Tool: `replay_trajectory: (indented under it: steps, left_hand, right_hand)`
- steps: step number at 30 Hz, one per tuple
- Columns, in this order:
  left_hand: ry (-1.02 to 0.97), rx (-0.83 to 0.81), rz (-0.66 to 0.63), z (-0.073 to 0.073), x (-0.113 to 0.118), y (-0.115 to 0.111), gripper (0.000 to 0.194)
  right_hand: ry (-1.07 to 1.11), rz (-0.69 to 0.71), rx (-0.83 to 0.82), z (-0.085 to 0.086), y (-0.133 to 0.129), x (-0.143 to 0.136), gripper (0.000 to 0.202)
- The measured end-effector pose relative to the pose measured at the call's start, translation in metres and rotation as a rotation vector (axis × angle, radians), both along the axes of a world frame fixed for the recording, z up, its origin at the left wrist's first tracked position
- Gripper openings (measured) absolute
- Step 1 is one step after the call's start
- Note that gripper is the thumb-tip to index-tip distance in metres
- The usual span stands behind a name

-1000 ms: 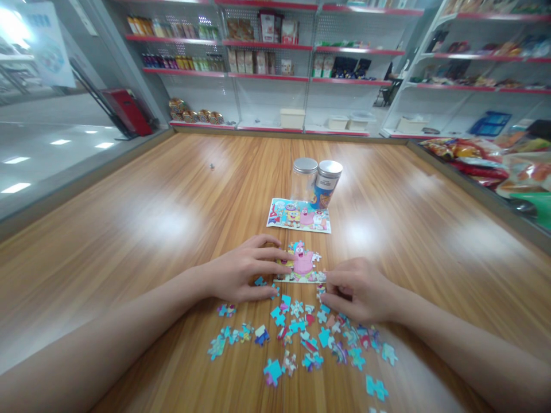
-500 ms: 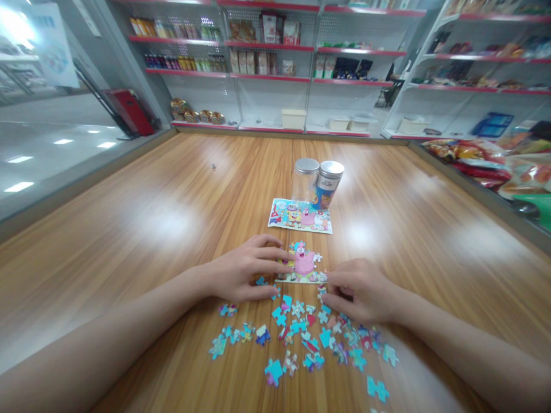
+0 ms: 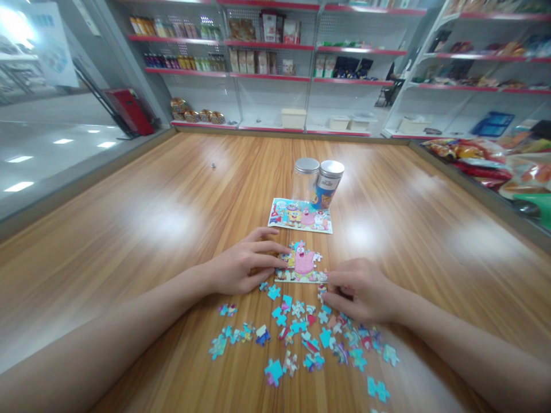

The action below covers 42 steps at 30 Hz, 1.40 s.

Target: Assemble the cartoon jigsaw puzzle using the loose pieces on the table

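Observation:
A partly joined jigsaw puzzle (image 3: 305, 263) with a pink starfish figure lies on the table in front of me. My left hand (image 3: 253, 261) is open, palm down, its spread fingertips resting on the puzzle's left side. At the lower right corner, my right hand (image 3: 361, 289) is curled, with index finger and thumb around a small puzzle piece (image 3: 321, 291); the other fingers are folded under. Loose puzzle pieces (image 3: 298, 327), mostly light blue, are scattered below the puzzle. Just beyond it lies a printed picture sheet (image 3: 301, 218) showing cartoon figures.
A clear jar (image 3: 305, 180) and a blue labelled can (image 3: 328, 186), both silver-lidded, stand behind the sheet. A tiny object (image 3: 213, 166) lies far left on the wooden table (image 3: 172, 189). Packaged goods (image 3: 477, 163) sit beyond the right edge; stocked shelves (image 3: 271, 46) stand behind.
My left hand has drawn slightly left and its thumb has moved up, uncovering more of the puzzle and a blue piece below it. My right hand stays in place.

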<state>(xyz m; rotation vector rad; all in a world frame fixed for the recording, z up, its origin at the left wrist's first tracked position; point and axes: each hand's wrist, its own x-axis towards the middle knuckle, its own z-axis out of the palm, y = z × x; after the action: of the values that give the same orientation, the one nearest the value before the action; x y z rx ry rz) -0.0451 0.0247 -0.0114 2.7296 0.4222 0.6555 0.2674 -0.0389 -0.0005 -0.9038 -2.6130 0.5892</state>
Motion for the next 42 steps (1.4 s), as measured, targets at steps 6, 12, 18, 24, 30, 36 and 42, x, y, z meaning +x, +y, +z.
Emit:
replay_trajectory:
  steps: [6, 12, 18, 24, 30, 36, 42]
  left_hand:
    - [-0.019, -0.018, 0.003, -0.001, 0.000, 0.000, 0.041]
    - [-0.022, -0.030, 0.004, -0.001, 0.000, 0.000, 0.041]
    - [-0.018, -0.049, 0.003, -0.001, 0.001, 0.000, 0.040]
    - [-0.104, -0.207, -0.032, 0.009, -0.004, 0.004, 0.035]
    - [-0.022, -0.214, -0.062, 0.013, -0.005, 0.002, 0.042]
    - [0.049, -0.106, -0.039, 0.009, -0.003, -0.002, 0.051]
    - [0.189, 0.014, -0.053, 0.006, -0.004, -0.003, 0.057]
  right_hand:
    - [-0.010, -0.006, 0.006, -0.001, 0.000, 0.001, 0.031]
    - [-0.012, -0.010, 0.003, -0.002, 0.000, 0.001, 0.031]
    - [-0.028, -0.020, -0.003, -0.003, 0.001, 0.001, 0.032]
    - [-0.034, -0.020, 0.002, -0.001, 0.001, 0.001, 0.033]
    - [-0.017, -0.033, -0.012, -0.002, 0.000, 0.002, 0.034]
    - [0.098, -0.077, -0.066, -0.005, 0.003, 0.002, 0.034]
    - [0.250, -0.113, -0.299, -0.002, 0.010, 0.004, 0.037]
